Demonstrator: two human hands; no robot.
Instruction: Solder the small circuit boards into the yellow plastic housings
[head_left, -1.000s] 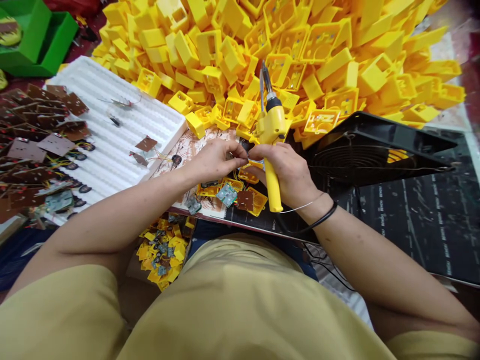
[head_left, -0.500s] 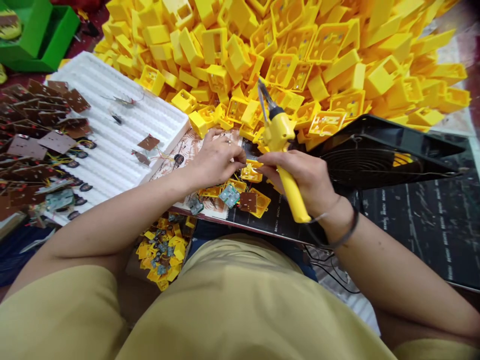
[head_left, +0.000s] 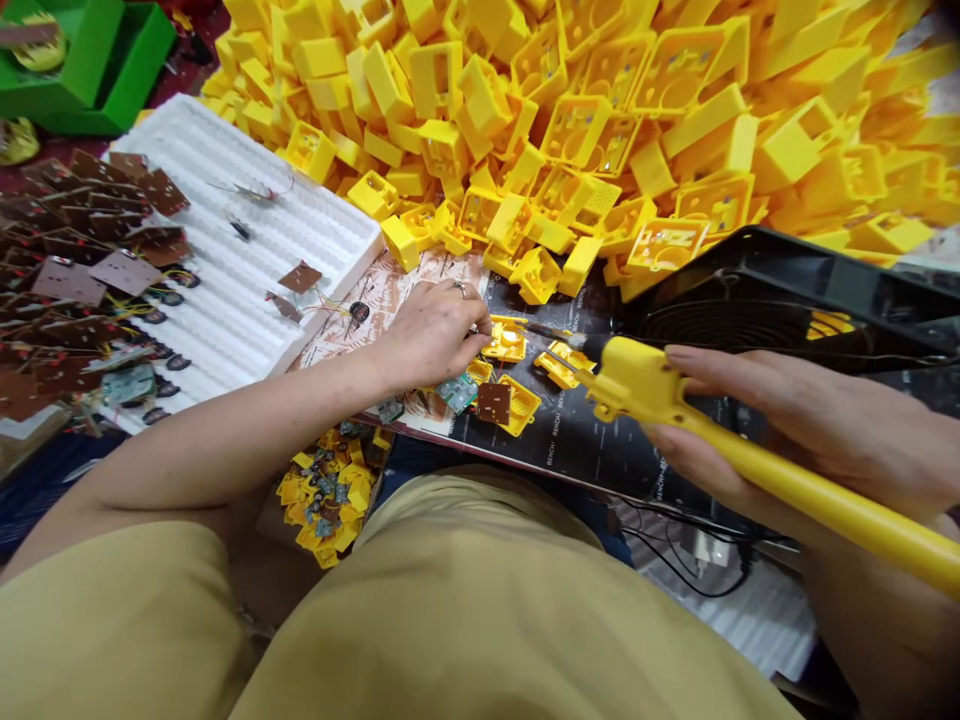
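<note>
My left hand (head_left: 431, 335) rests on the work board with fingers curled, its fingertips pinching or pressing a small yellow plastic part (head_left: 504, 341). My right hand (head_left: 810, 430) grips a yellow soldering iron (head_left: 675, 400) by its long handle, held nearly level. The iron's dark tip points left and sits just at the yellow part. Other small yellow pieces with circuit boards (head_left: 495, 400) lie close below the left hand.
A big heap of yellow plastic housings (head_left: 600, 110) fills the back. A black fan (head_left: 757, 300) stands at right. A white ribbed tray (head_left: 225, 250) and brown circuit boards (head_left: 75, 280) lie at left, green bins (head_left: 90, 60) at far left.
My right hand has swung the soldering iron from upright down to nearly level and drawn back to the right, tip now at the yellow part. My left hand has stayed in place.
</note>
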